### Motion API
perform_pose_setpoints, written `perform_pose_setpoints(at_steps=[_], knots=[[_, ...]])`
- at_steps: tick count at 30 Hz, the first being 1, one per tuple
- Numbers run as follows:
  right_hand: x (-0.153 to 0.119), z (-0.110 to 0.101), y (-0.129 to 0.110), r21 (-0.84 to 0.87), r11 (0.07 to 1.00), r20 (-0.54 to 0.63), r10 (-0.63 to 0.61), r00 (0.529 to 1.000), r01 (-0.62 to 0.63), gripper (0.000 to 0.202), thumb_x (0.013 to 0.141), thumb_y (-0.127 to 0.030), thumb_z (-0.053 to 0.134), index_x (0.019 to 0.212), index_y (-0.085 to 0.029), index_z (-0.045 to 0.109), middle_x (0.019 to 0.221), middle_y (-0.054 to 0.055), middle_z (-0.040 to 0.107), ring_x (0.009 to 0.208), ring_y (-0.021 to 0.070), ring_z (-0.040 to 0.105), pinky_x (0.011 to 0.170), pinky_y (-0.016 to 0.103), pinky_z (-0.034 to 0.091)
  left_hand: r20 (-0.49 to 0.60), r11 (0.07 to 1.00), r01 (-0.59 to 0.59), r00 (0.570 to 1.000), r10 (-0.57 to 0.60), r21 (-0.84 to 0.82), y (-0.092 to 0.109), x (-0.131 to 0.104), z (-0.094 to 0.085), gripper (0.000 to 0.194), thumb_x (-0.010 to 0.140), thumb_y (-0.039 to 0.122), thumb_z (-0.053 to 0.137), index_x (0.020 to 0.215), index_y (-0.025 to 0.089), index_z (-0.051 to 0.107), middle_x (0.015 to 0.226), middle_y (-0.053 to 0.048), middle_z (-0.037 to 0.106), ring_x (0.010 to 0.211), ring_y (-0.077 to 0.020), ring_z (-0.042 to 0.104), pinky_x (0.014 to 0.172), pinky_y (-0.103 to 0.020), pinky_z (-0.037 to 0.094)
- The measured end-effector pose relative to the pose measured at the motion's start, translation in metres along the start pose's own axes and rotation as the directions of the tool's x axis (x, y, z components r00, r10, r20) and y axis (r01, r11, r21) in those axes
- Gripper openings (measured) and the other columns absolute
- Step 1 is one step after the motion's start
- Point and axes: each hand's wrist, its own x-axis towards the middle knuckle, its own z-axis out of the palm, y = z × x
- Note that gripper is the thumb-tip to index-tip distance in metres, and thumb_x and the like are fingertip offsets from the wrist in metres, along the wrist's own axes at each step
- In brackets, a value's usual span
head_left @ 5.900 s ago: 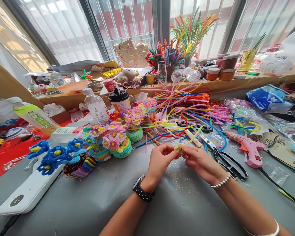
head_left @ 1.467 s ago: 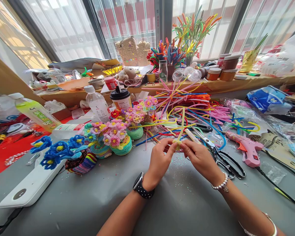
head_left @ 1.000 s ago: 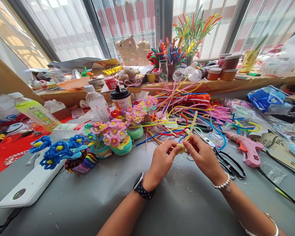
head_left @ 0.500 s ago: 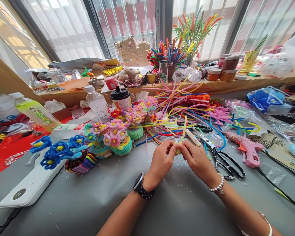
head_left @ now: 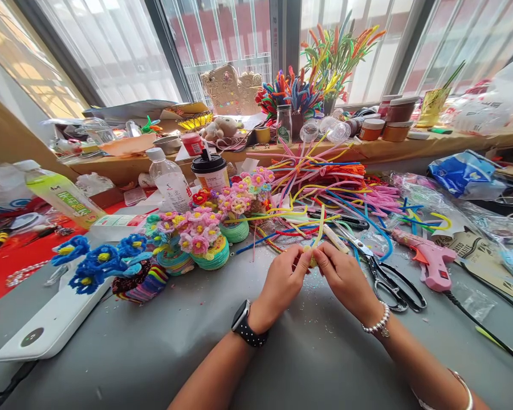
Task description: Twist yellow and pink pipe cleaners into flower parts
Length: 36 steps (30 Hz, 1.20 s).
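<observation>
Between my fingertips is a pale yellow pipe cleaner (head_left: 322, 224), its free end sticking up and its lower part bent small and mostly covered by my fingers. My left hand (head_left: 285, 277) pinches it from the left, thumb against the fingers. From the other side my right hand (head_left: 341, 274) pinches the same piece. Both hands hover over the grey tabletop (head_left: 256, 364), close together. Just right of my right hand lie black-handled scissors (head_left: 395, 285), and a pink glue gun (head_left: 434, 259) rests farther right.
Pink pipe-cleaner flowers (head_left: 200, 230) in coiled pots and blue flowers (head_left: 103, 259) in a striped pot stand left, beside a white power bank (head_left: 51, 324). Loose pipe cleaners (head_left: 325, 176) pile up behind my hands. A lidded cup (head_left: 210, 171) and a clear bottle (head_left: 170, 179) stand behind the flowers.
My fingertips have parted very slightly, showing a little more of the bent yellow piece between them. Everything else stays where it was.
</observation>
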Motion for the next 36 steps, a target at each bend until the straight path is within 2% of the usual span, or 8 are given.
perform_pose_setpoints(at_steps=[36], knots=[[-0.0007,0.0005,-0.0001,-0.001,1.0,0.03,-0.006,1.0,0.006,0.031,0.086,-0.036,0.027,0.064,-0.02,0.039,0.055,-0.002,0.046,0.049,0.011,0.042,0.049,0.022,0.032,-0.004,0.998,-0.043,0.999,0.044,0.053,-0.0019,-0.0015,0.0004,0.026,0.083,0.037,0.033,0.075,0.018,0.048,0.068,-0.001,0.054,0.064,-0.0127,0.053,0.061,-0.024,0.04]])
